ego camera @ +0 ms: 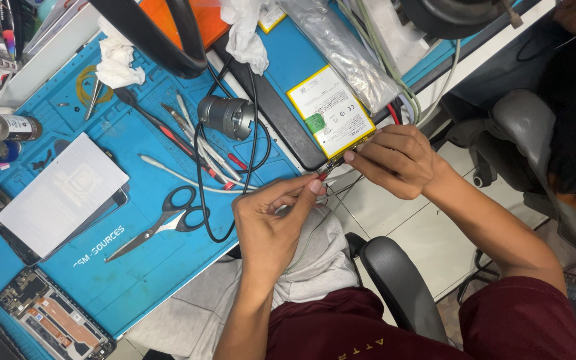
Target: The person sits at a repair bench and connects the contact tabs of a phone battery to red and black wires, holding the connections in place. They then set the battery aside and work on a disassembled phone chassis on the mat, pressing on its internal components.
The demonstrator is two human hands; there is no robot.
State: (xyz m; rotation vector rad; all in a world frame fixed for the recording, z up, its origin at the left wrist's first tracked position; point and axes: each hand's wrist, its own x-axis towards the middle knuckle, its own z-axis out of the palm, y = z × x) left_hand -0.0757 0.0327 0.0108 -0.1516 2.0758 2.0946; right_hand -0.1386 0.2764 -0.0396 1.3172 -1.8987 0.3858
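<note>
Across left and centre of frame: blue work mat [141, 267] cluttered with scissors [161, 223], opened phone [55, 317]; tiled floor at right. Left hand [271, 223] curled, fingertips pinching thin red lead [321, 175]. Right hand [398, 160] gripping corner of battery [328, 110]. Yellow-edged, flat, white label, at mat edge, centre frame.

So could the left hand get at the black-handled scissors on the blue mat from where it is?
Probably yes: the black-handled scissors lie uncovered on the blue mat, beside the left hand, though its fingers are pinching something small.
</note>
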